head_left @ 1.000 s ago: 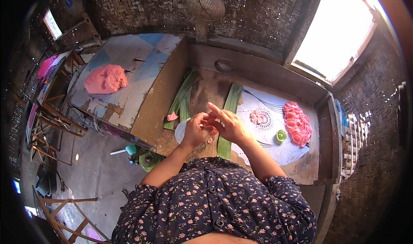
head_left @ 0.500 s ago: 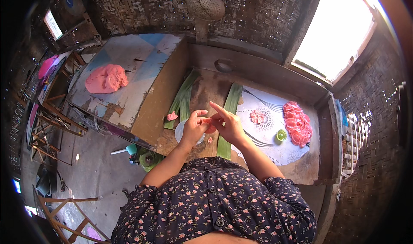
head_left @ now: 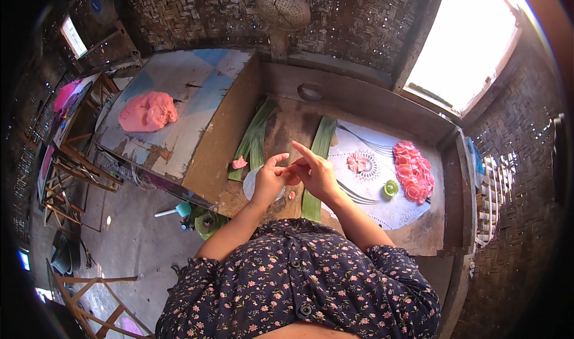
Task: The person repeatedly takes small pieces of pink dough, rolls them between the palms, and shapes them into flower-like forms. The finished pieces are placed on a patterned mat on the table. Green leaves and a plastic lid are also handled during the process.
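Over the wooden worktop, my left hand [head_left: 270,180] and my right hand [head_left: 320,176] meet with their thumbs and fingertips pinched on a small piece of pink dough [head_left: 291,177]. My fingers cover most of the piece, so its shape is hard to tell. The right index finger points up and away from it. Partly hidden behind my left hand is a round, pale translucent disc [head_left: 250,184]. A tiny pink crumb [head_left: 292,195] lies below my hands, and a small pink lump [head_left: 240,163] rests on the green leaf strips [head_left: 255,141] to the left.
A large pink dough mass [head_left: 148,112] sits on the raised wooden box [head_left: 200,108] at left. On the right, a white patterned sheet [head_left: 365,205] bears a pink flower-like piece [head_left: 357,162], a small green cup [head_left: 390,187] and many overlapping pink pieces [head_left: 414,171]. Another leaf strip [head_left: 320,144] runs alongside.
My fingers have shifted slightly around the pink dough, and a little less of it shows. Everything on the worktop stays in place.
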